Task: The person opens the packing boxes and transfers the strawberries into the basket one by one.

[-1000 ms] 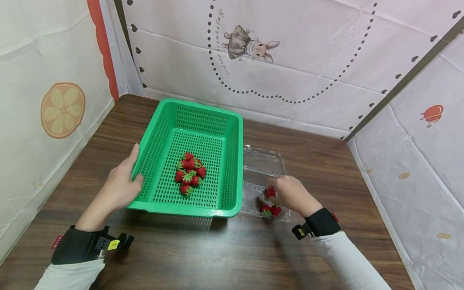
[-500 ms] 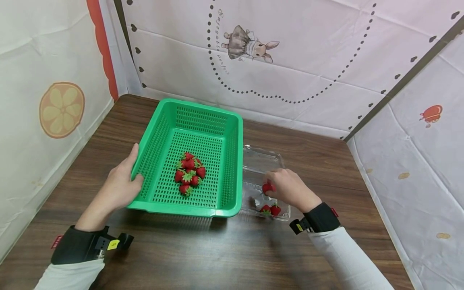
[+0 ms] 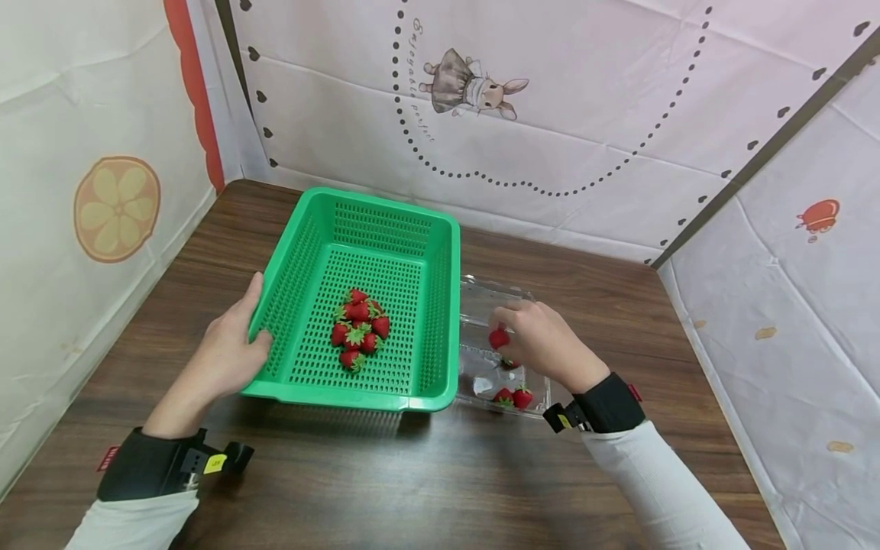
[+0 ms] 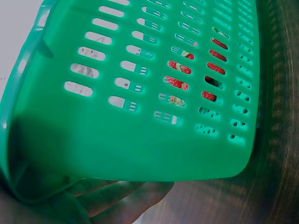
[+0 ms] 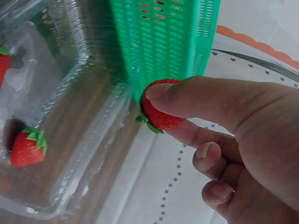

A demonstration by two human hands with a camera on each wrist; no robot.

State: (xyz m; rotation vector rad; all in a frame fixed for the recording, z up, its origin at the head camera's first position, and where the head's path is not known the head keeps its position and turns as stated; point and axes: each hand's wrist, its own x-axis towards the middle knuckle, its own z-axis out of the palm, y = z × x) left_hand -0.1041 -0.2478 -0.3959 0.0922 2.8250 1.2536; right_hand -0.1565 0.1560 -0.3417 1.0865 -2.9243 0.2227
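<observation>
Right hand pinches a strawberry above the clear tray; left hand grips the green basket, several berries already inside, three left.

A basket stood on the table with a cluster of strawberries in it. Just right of it lay a tray with more strawberries in its near end.

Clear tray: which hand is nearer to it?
Right. The right hand hangs just above the clear tray, pinching a strawberry. The left hand grips the green basket at its far-left rim, across from the tray.
</observation>
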